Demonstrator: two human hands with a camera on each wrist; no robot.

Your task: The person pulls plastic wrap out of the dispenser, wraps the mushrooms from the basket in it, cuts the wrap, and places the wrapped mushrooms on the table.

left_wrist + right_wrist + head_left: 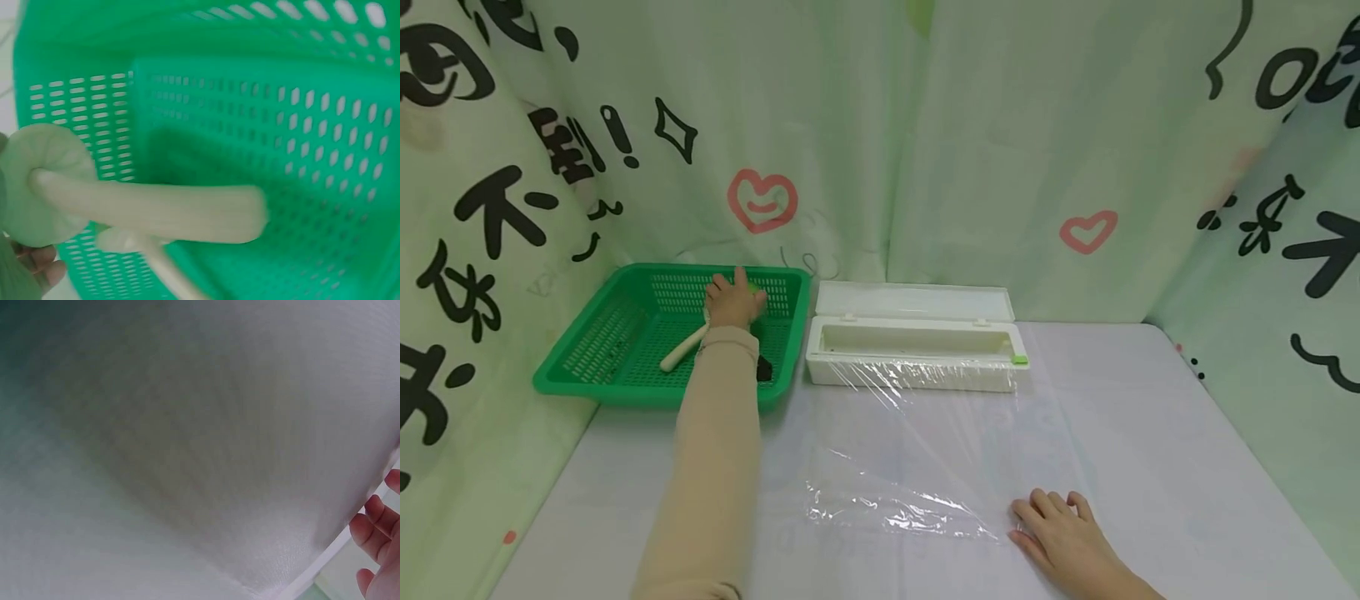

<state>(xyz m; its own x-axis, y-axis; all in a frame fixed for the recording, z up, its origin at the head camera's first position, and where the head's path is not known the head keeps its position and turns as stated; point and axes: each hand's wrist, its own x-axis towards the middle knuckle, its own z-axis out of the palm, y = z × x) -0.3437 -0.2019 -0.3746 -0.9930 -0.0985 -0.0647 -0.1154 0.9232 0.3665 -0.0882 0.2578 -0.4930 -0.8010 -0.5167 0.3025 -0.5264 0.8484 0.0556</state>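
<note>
My left hand (733,304) reaches down into the green plastic basket (672,398). In the left wrist view its fingers (51,272) curl behind the broad, pale greenish cap of a long-stemmed mushroom (156,209), holding it by the cap; the stem extends rightward, slightly blurred. A thinner pale stem (172,275) lies below it. Nearer me, a sheet of clear cling film (910,500) is drawn out over the table. At its front right corner, my right hand (1067,533) rests with loosely bent fingers apart from the thumb; any touch on the film cannot be made out.
A long white cling film dispenser box (913,377) stands beside the basket, its lid (913,300) raised and a small green slider (1019,360) at its right end. Something dark (764,369) lies in the basket. Green printed curtains (1000,167) close off the white table (1187,450).
</note>
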